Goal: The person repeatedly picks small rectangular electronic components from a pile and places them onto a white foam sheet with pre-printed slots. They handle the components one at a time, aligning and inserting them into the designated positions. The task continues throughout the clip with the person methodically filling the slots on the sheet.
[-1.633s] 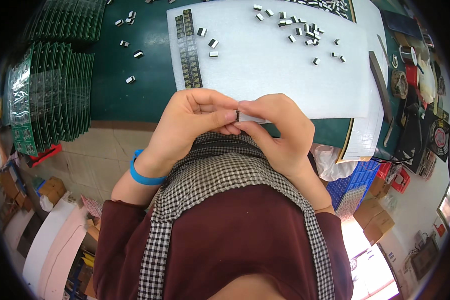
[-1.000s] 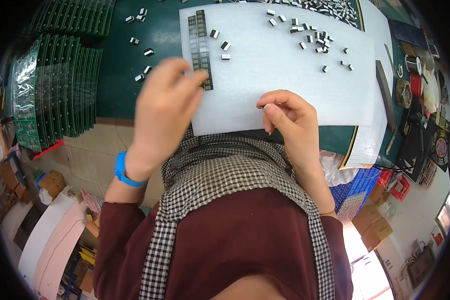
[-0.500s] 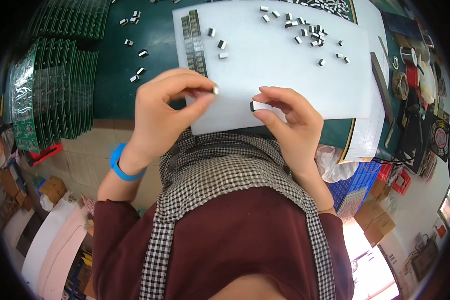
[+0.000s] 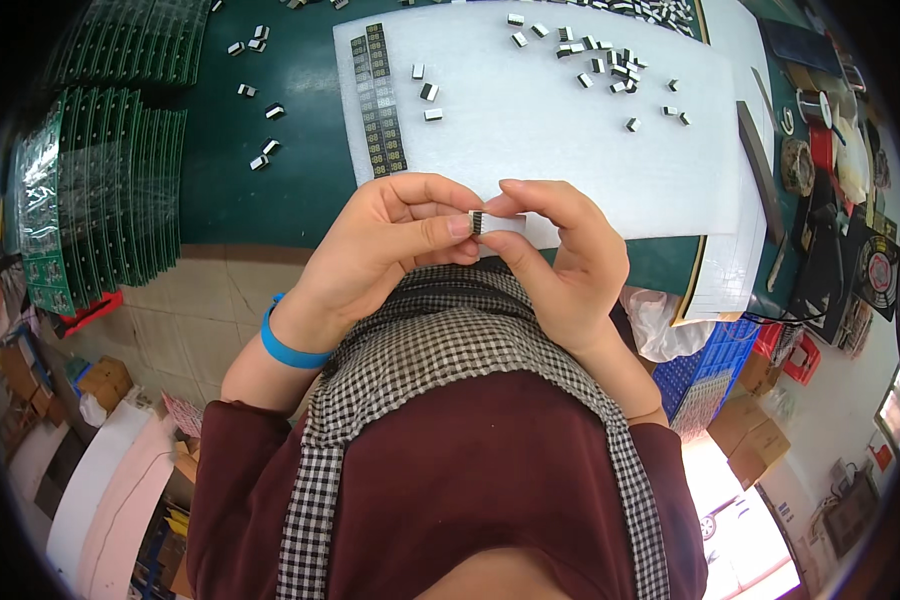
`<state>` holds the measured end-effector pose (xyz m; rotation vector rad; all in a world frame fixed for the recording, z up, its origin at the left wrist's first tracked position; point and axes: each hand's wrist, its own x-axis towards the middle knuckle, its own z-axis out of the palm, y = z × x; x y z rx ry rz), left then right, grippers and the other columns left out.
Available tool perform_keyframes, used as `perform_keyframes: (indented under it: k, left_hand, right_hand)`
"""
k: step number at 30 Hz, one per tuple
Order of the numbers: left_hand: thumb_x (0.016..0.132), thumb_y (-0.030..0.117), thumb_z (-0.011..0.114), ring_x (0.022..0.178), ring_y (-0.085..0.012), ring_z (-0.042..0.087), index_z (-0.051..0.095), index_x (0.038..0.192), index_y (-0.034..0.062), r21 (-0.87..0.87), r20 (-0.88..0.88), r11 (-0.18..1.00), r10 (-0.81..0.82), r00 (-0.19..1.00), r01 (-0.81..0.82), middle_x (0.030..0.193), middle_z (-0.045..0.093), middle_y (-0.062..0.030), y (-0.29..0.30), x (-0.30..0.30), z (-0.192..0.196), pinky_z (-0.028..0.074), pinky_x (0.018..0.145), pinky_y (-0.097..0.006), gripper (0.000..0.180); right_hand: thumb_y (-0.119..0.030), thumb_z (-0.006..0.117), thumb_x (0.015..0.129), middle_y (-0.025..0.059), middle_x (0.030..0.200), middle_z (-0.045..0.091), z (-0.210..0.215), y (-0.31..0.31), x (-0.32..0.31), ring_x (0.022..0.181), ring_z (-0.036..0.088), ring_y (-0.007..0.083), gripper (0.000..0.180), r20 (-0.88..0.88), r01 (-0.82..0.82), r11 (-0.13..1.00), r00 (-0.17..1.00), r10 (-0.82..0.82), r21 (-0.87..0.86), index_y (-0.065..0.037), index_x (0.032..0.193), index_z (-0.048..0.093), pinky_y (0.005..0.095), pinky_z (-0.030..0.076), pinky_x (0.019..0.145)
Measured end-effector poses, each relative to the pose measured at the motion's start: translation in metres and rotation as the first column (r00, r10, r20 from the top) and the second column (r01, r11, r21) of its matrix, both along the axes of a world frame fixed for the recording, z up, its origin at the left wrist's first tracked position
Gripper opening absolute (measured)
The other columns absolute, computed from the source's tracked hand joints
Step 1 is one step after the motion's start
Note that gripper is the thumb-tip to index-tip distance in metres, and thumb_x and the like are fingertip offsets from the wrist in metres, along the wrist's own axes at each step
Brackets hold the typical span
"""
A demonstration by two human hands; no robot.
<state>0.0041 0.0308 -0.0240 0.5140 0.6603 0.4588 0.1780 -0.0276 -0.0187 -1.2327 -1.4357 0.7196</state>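
My left hand (image 4: 400, 225) and my right hand (image 4: 560, 240) meet fingertip to fingertip just above the near edge of a white foam sheet (image 4: 530, 130). In my right hand's pinch is a small digit display block (image 4: 502, 224) with a white body and a dark, marked end. My left thumb and fingers close at that dark end, on a small block mostly hidden behind them; I cannot tell whether the pieces touch. Beyond my left hand, two rows of digit displays (image 4: 380, 110) lie with their dark faces up on the sheet.
Loose black-and-white blocks (image 4: 620, 72) lie scattered on the foam, and others (image 4: 273, 111) on the green table (image 4: 300, 200). Green circuit boards (image 4: 100, 190) stand stacked at the left. To the right are a dark bar (image 4: 760, 170) and a solder wire spool (image 4: 813, 106).
My left hand has moved right and slightly down with its small block, and my right hand a little left. Their fingertips, apart before, now meet around the blocks.
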Motion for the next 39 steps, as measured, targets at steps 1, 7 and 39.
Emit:
perform_keyframes:
  k: [1, 7, 39]
  left_hand:
    - [0.086, 0.007, 0.063, 0.080, -0.0140, 0.066, 0.061, 0.104, -0.0023, 0.008, -0.010, 1.000, -0.004, 1.000, 0.004, 0.088, 0.067, -0.0083, 0.001, 0.000, 0.000, 0.055, 0.075, -0.025, 0.020]
    - [0.084, 0.000, 0.060, 0.082, -0.0143, 0.066, 0.062, 0.099, -0.0050, 0.214, -0.203, 0.976, 0.014, 0.979, 0.031, 0.091, 0.066, -0.0103, 0.000, 0.002, 0.010, 0.055, 0.076, -0.025, 0.015]
    - [0.077, 0.001, 0.066, 0.078, -0.0159, 0.064, 0.063, 0.092, -0.0028, 0.865, -0.434, 0.432, 0.392, 0.811, 0.254, 0.087, 0.063, -0.0088, 0.032, -0.037, -0.002, 0.052, 0.070, -0.025, 0.016]
  right_hand:
    - [0.007, 0.071, 0.067, 0.0084, 0.090, 0.066, 0.000, 0.000, 0.000, 0.080, 0.064, 0.0195, 0.039, -0.006, 0.008, 1.000, 1.000, -0.008, -0.006, -0.003, 0.104, 0.063, 0.0276, 0.051, 0.069]
    - [0.004, 0.069, 0.070, 0.0081, 0.086, 0.066, 0.005, 0.005, 0.007, 0.077, 0.064, 0.0192, 0.034, 0.373, -0.107, 0.987, 0.926, 0.054, 0.123, -0.004, 0.103, 0.064, 0.0272, 0.050, 0.066]
    - [0.000, 0.067, 0.079, 0.0055, 0.088, 0.064, -0.001, 0.006, 0.010, 0.081, 0.062, 0.0117, 0.017, -0.465, -0.158, 0.818, 0.873, -0.146, -0.554, 0.002, 0.096, 0.064, 0.0246, 0.050, 0.073]
